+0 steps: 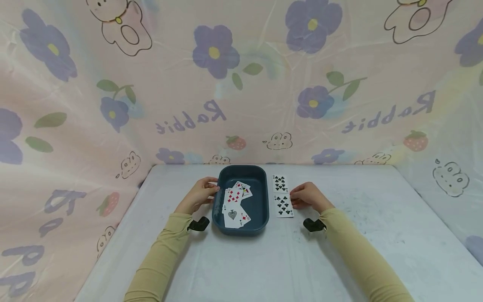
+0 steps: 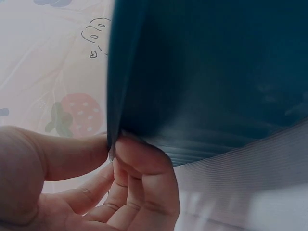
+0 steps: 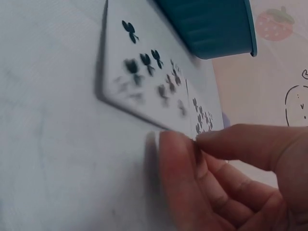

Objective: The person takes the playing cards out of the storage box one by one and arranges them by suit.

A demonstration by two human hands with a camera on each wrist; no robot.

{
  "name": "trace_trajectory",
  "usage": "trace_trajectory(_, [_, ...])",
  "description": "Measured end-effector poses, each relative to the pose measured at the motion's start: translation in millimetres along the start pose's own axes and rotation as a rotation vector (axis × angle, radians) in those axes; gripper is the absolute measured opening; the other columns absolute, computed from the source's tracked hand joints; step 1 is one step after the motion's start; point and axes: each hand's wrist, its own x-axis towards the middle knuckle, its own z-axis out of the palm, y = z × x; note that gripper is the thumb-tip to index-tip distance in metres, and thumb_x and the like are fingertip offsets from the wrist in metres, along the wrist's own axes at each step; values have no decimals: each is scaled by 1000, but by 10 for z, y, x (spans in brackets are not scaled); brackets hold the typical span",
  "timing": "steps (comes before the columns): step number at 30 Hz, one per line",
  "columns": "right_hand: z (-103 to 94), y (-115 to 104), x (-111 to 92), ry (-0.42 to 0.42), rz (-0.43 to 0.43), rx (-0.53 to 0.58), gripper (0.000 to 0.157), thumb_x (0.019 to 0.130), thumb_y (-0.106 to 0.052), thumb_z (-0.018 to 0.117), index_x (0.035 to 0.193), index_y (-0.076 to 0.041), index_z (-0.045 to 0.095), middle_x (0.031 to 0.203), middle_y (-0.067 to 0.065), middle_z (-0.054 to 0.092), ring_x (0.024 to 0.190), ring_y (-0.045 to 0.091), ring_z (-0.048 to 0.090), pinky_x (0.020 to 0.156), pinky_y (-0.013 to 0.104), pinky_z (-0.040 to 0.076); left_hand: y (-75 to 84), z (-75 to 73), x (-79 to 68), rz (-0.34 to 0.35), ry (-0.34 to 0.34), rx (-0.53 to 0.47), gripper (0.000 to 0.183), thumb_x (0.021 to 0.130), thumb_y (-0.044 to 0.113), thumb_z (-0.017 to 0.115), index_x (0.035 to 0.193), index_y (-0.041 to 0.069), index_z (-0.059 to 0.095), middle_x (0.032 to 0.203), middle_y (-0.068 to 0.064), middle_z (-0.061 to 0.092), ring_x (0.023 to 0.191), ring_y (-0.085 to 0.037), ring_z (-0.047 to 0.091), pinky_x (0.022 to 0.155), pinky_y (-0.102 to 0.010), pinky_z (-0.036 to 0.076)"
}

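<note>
My left hand (image 1: 197,197) is at the left side of a dark blue rectangular tray (image 1: 259,205). In the left wrist view, its thumb and forefinger pinch the tray's rim (image 2: 111,96). Face-up playing cards, among them an ace of spades (image 1: 232,215) and a red diamond card (image 1: 234,195), lie overlapping inside. Right of the tray lie two clubs cards, a far one (image 1: 280,183) and a near one (image 1: 283,206), end to end. My right hand (image 1: 310,196) pinches the near card's right edge between thumb and forefinger; the fingertips partly hide that edge.
Everything stands on a white-covered table (image 1: 241,268). A pinkish curtain (image 1: 264,84) printed with flowers and rabbits rises behind the table's back edge and along its sides. A black wrist device (image 1: 198,224) sits by the left cuff, another (image 1: 314,225) by the right.
</note>
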Motion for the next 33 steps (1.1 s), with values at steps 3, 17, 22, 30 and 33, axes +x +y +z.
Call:
trace_trajectory(3, [-21,-9,-35,-22,-13,19,23,91,-1,60,109,13,60,84,15,67,70,18,66,66,32,55,-10,-4,13,0,2,6,38,96,7,57,133,5,49,108,-17,57,84,-23,59,63,-31,51])
trace_trajectory(17, [-24,12,-3,-18,-35,28,29,94,-4,56,118,13,56,94,20,67,74,19,66,70,34,55,-25,-9,23,4,1,-12,38,96,7,57,133,5,48,109,-18,57,85,-24,60,63,-31,51])
trace_trajectory(22, [-19,-117,-14,-74,-126,63,34,96,-7,54,123,14,52,106,27,64,83,22,67,75,35,54,-36,-10,20,3,-1,-16,38,96,6,56,133,5,48,107,-16,56,84,-23,59,63,-31,51])
trace_trajectory(30, [154,-615,-72,-189,-245,178,39,99,-13,51,128,13,48,116,28,60,98,28,65,84,38,51,-35,-2,21,2,6,-16,38,96,7,57,133,5,49,107,-16,56,85,-23,60,62,-31,50])
trace_trajectory(33, [325,-788,-91,-250,-251,178,38,100,-15,50,128,11,49,117,27,60,99,31,65,85,40,51,-34,1,20,1,5,-18,38,96,7,57,133,5,49,107,-16,57,85,-23,59,62,-31,50])
